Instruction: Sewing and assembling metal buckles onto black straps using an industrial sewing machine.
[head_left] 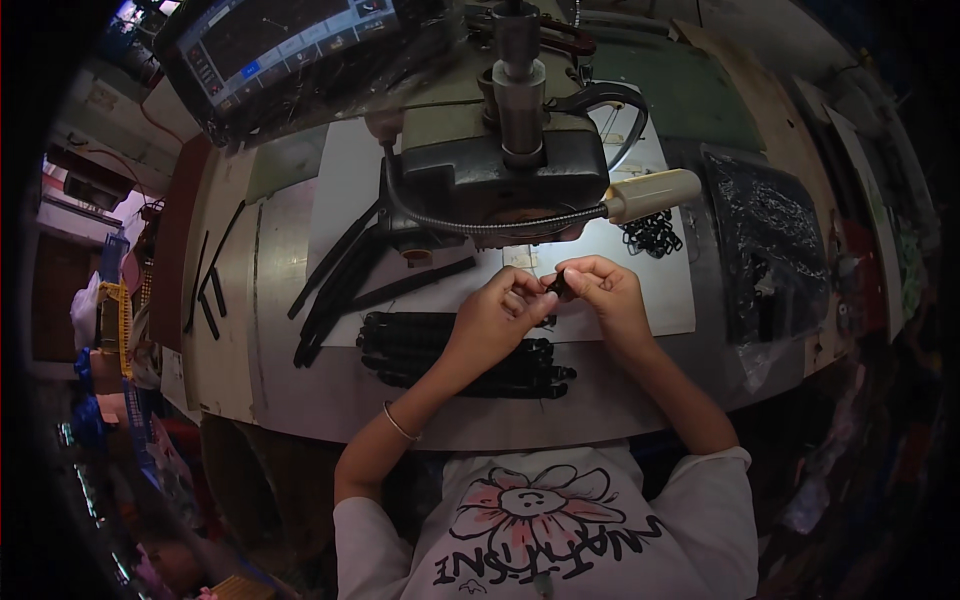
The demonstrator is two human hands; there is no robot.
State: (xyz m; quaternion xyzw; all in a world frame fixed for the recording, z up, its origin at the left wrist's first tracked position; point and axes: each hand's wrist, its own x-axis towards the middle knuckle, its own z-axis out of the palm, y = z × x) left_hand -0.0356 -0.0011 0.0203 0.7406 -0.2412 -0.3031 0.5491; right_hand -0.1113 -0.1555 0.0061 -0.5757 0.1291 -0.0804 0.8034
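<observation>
My left hand (500,308) and my right hand (606,292) meet just in front of the sewing machine (500,165), both with fingers pinched. Between their fingertips is a small black piece (558,284), mostly covered, so its exact kind does not show. Below my left hand and wrist lies a bundle of black straps (410,345), stacked side by side on the worktable. A heap of small black ring buckles (652,236) lies on the white sheet (675,305), beyond my right hand.
Long black strips (345,285) lie left of the machine, with thinner ones (208,290) at the far left. A lamp with a pale head (655,195) lights the work area. A lit screen (270,55) stands at back left; a clear plastic bag (765,240) lies right.
</observation>
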